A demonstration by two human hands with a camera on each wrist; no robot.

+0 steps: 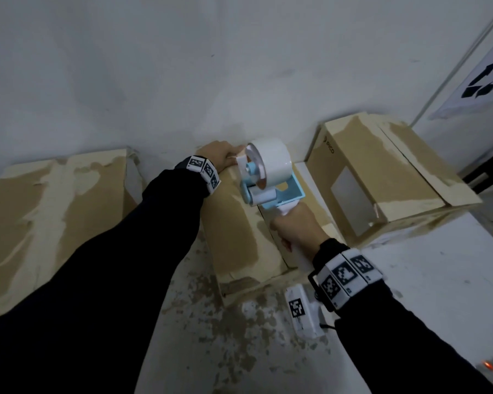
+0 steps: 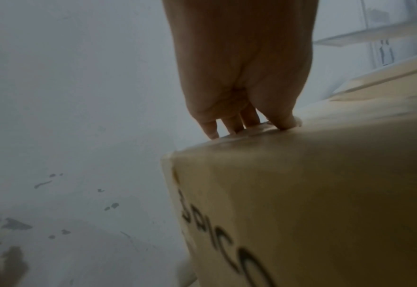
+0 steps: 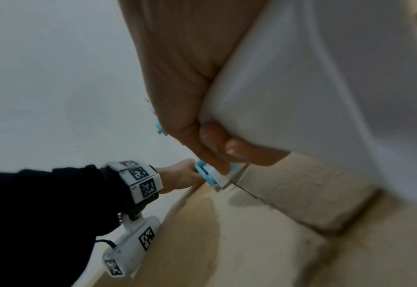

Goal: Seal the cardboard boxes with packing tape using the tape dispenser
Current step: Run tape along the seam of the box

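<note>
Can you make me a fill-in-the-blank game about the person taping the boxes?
1. The right hand grips the white handle of the tape ____.
2. The left hand rests on the far end of the ____ box, out of three boxes.
3. The frame of the tool under the white tape roll is light ____.
4. The word printed on the right box is ____.

Missing words: dispenser; middle; blue; PICO

Three cardboard boxes sit before me: one at left (image 1: 54,211), one in the middle (image 1: 239,237) and one at far right (image 1: 382,177). One tape dispenser (image 1: 271,177) carries one roll of tape (image 1: 271,157). My two hands, left (image 1: 217,157) and right (image 1: 296,226), each wear one marker-printed wristband.
</note>
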